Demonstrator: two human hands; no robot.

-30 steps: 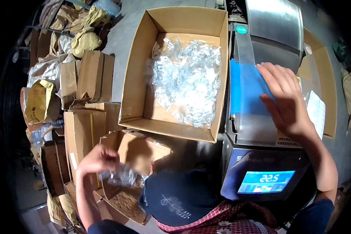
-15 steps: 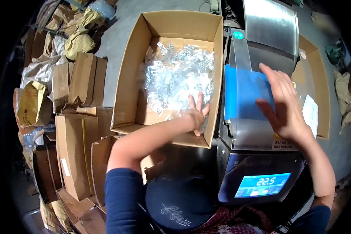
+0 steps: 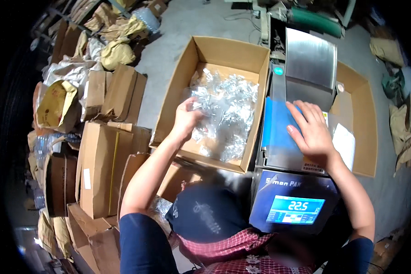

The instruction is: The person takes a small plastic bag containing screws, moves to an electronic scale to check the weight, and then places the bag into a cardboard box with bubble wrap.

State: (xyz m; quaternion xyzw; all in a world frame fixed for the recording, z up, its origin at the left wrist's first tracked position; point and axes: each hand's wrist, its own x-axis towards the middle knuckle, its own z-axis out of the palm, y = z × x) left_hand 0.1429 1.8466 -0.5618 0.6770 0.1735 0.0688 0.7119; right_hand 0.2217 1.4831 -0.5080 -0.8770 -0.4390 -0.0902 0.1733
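In the open cardboard box (image 3: 165,119) lie many clear plastic bags (image 3: 235,102) with small silvery metal parts inside. My left hand (image 3: 186,119) is over the box's left side, at the edge of the bags. Its fingers are half bent and apart, a little blurred, and I see no bag clearly gripped in them. My right hand (image 3: 313,137) rests, fingers stretched and slightly spread, over the clear cover and blue plate (image 3: 275,123) of the packing machine (image 3: 283,180). Nothing shows in that hand.
The machine's front bears a lit blue screen (image 3: 296,210), and a curved metal cover (image 3: 311,59) rises at its back. Another cardboard box (image 3: 367,123) stands to its right. Several cartons (image 3: 100,173) and yellowish sacks (image 3: 118,54) crowd the left side.
My left hand has moved from the box's near right corner to its left side, fingers more bent. My right hand has lowered onto the machine's cover. The whole view has shifted slightly.
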